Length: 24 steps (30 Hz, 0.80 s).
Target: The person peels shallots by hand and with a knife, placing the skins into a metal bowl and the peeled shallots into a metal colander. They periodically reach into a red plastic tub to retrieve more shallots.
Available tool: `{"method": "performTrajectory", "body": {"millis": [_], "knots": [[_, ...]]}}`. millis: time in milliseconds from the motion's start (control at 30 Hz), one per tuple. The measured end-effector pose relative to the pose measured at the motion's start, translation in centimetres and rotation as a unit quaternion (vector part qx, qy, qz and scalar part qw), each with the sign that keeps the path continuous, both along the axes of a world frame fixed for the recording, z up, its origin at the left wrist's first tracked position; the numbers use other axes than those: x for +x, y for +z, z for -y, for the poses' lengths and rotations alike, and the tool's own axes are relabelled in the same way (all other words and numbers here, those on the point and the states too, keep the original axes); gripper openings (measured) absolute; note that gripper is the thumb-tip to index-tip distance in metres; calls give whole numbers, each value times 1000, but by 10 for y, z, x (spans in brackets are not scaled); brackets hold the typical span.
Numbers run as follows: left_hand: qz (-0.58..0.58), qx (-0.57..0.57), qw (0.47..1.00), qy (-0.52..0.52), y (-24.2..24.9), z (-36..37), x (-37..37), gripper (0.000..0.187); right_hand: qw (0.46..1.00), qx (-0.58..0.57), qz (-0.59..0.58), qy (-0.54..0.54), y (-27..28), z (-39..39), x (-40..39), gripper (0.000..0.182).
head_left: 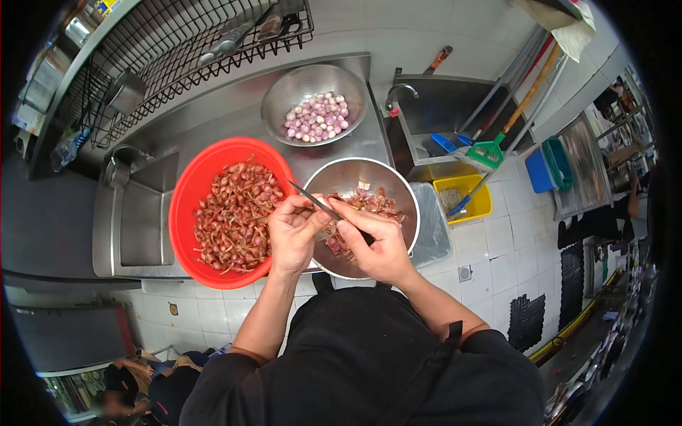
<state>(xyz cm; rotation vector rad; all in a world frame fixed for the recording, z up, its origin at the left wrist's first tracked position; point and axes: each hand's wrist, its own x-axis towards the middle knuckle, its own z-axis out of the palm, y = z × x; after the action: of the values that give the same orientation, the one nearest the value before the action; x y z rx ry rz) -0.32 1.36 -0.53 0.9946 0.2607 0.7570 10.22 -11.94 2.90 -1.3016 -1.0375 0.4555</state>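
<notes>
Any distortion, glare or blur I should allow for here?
Head view: strong fisheye bending towards the edges, black corners; soft glare on the steel counter; a co-worker at lower left is partly smudged; both hands, left and right, are evenly lit and fairly sharp.

A wire rack (186,73) hangs above the counter, and a yellow bucket (483,204) stands on the tiled floor (497,238).

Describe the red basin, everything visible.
Red basin: round, wide, glossy, looks plastic, with a raised rim. It holds a heap of reddish-brown, unpeeled small onions, many with stringy ends. Upright on the steel counter, left of the steel bowl; its near edge appears to overhang. The left hand overlaps its right side in view; contact unclear.
</notes>
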Motion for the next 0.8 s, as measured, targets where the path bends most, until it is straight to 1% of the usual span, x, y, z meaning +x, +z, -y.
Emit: {"method": "performTrajectory", "body": {"millis": [100,167,200,233,267,300,333,367,400,533,600,633,667,700,733,767,800], "knots": [[13,3,1000,-11,1,0,-1,25,1000,0,9,-16,-2,0,0,34],[9,-6,1000,-25,1,-1,-2,26,997,-20,-77,-5,-1,0,0,31],[5,-16,999,-39,1,-2,-3,27,997,-20,-77,-5,-1,1,0,31],[5,-15,999,-38,1,-3,-3,27,991,-37,-130,9,-1,1,1,31],[13,-31,997,-66,0,-4,-5,29,982,-55,-182,22,-1,1,3,31],[21,-48,994,-94,0,-4,-5,31,982,-55,-182,22,-1,2,5,31],[22,-48,994,-93,0,-4,-5,31,977,-82,-196,27,-1,4,9,31],[24,-76,991,-110,0,-4,-5,31,971,-110,-209,32,-1,4,11,31],[25,-104,986,-126,0,-5,-5,32,971,-110,-210,33,-1,3,10,31],[14,-117,986,-120,3,-4,-2,31,979,-74,-184,43,-1,3,7,31],[24,-69,993,-95,-3,-5,0,30,981,-67,-177,42,-3,0,5,31],[24,-69,993,-95,-6,-7,-1,30,986,-51,-153,32,-5,-1,5,31],[-4,-50,994,-100,-9,-10,-2,31,991,-34,-128,22,-7,-3,6,31],[-31,-29,993,-107,-10,-13,-3,32,991,-33,-128,22,-9,-4,7,31],[-31,-28,993,-107,-10,-12,-2,32,989,-48,-143,-4,-11,-3,9,31],[-15,-58,992,-108,-9,-11,-2,32,985,-63,-157,-30,-14,-3,11,30],[0,-88,990,-108,-8,-9,-2,32,985,-63,-157,-30,-17,-2,14,30]]}}
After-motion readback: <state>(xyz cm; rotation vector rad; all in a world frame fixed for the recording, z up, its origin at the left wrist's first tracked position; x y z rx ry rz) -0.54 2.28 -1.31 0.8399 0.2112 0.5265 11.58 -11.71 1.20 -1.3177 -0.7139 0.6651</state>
